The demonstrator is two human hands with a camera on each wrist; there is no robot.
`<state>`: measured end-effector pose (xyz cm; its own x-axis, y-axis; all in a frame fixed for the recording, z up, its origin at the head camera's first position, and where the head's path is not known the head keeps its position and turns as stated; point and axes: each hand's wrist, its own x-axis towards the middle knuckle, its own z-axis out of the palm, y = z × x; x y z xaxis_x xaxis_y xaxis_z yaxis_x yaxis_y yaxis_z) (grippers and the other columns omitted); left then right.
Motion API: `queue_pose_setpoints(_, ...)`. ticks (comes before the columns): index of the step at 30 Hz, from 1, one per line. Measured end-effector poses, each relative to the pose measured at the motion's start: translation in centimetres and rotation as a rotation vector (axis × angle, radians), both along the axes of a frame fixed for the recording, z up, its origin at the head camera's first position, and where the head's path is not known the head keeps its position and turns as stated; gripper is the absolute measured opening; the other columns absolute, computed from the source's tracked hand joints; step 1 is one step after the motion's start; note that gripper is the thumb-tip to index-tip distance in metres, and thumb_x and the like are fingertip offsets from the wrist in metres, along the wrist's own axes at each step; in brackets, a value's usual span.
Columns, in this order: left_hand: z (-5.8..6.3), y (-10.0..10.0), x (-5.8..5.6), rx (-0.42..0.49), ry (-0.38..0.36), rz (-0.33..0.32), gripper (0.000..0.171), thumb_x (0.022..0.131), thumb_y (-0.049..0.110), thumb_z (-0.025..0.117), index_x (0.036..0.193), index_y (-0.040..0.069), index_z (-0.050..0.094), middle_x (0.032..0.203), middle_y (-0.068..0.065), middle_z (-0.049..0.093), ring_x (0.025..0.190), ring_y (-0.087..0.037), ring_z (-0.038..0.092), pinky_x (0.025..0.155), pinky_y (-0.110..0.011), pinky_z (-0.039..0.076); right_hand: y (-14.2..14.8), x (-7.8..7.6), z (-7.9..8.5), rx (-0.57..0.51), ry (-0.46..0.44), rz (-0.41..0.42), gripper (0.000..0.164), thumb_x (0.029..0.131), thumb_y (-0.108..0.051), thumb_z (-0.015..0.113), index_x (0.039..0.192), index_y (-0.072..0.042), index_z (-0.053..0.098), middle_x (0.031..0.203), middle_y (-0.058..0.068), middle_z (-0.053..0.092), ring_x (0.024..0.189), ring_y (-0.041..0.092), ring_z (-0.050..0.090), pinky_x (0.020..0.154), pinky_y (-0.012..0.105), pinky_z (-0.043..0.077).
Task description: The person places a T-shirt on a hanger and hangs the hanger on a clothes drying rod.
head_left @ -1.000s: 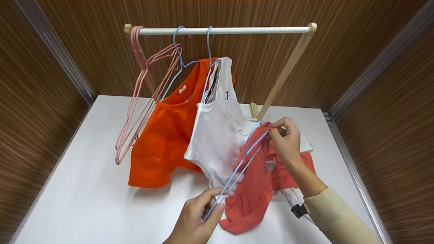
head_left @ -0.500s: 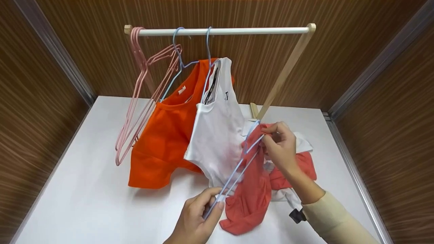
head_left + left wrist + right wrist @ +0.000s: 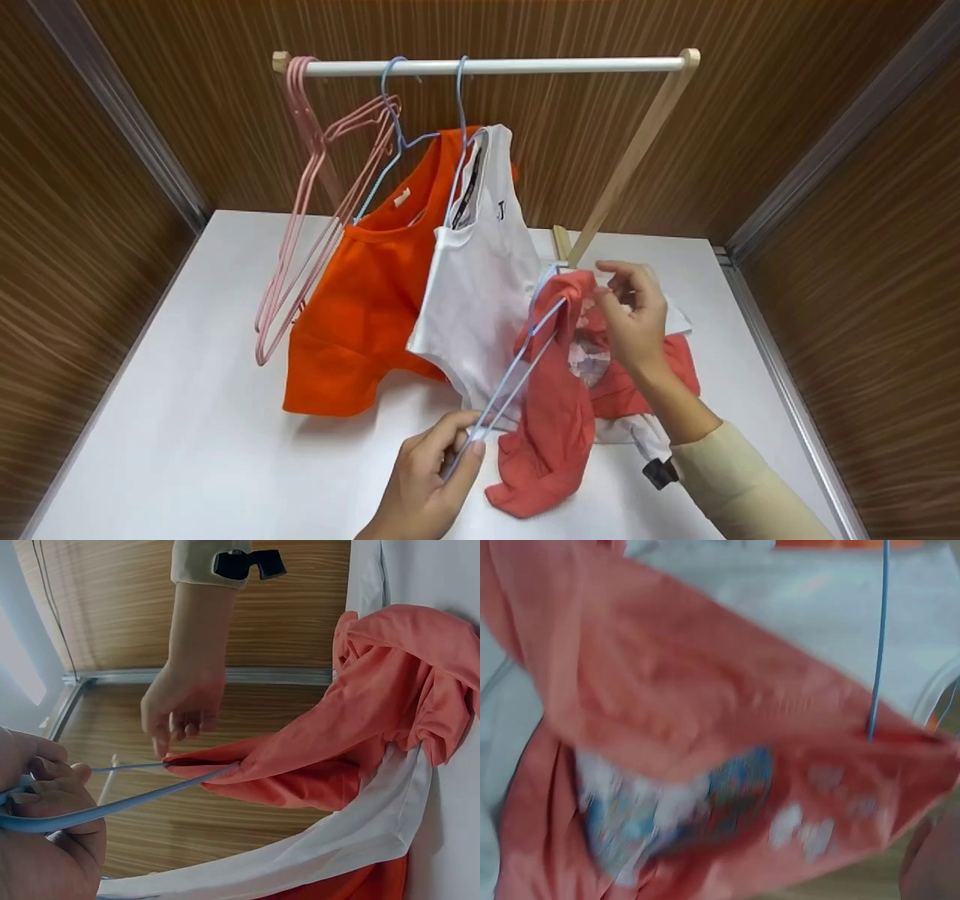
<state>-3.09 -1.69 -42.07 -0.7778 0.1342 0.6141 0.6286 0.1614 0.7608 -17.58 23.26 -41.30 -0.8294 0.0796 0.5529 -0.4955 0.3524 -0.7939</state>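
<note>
My left hand (image 3: 431, 469) pinches one end of a light blue hanger (image 3: 504, 382) between thumb and fingers. The hanger's far end sits inside a coral-red garment (image 3: 551, 409), which drapes over it and trails down onto the table. A printed picture (image 3: 742, 780) on the garment shows in the right wrist view. Just right of the garment's upper edge hovers my right hand (image 3: 636, 322), its fingers loosely bent with nothing between them. In the left wrist view its index fingertip hangs very near the cloth; whether it touches cannot be told.
A white rail (image 3: 570, 67) on wooden legs crosses the back. Pink hangers (image 3: 307, 195) hang at its left, then an orange tank top (image 3: 360, 322) and a white tank top (image 3: 480, 292) on blue hangers. White cloth (image 3: 652, 435) lies under the coral garment, right.
My right hand first drew the coral cloth left along the hanger, then let go and moved slightly right. My left hand and the hanger shifted a little left.
</note>
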Motion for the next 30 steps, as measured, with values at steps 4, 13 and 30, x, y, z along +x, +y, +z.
queue_pose_setpoints(4,0.1,-0.4,0.2,0.002,0.000,0.017,0.031,0.077,-0.012,0.060,0.101,0.007,0.060,0.060,0.004,0.039,0.046,-0.010,0.032,0.048,-0.006,0.025,1.1,-0.8,-1.7,0.113,-0.106,-0.019,0.039,0.082,-0.005,0.065,0.119,-0.001,0.055,0.094,0.016,0.054,0.080,0.025,0.053,0.066,0.022,0.046)
queue_pose_setpoints(13,0.5,-1.0,0.3,0.024,-0.023,-0.020,0.030,0.079,-0.013,0.057,0.104,0.003,0.061,0.058,0.004,0.037,0.047,-0.004,0.031,0.043,-0.010,0.027,3.5,-3.9,-5.8,0.232,-0.119,-0.124,0.018,0.085,-0.022,0.065,0.101,-0.011,0.067,0.082,0.002,0.063,0.071,0.016,0.057,0.057,0.020,0.045)
queue_pose_setpoints(30,0.0,-1.3,0.3,0.105,-0.135,-0.021,0.026,0.086,-0.011,0.050,0.108,0.000,0.058,0.057,0.003,0.041,0.047,0.003,0.029,0.037,-0.013,0.028,3.0,-2.1,-8.2,0.436,0.259,-0.126,0.003,0.077,-0.015,0.067,0.075,-0.013,0.065,0.069,-0.007,0.057,0.060,0.010,0.051,0.053,0.019,0.038)
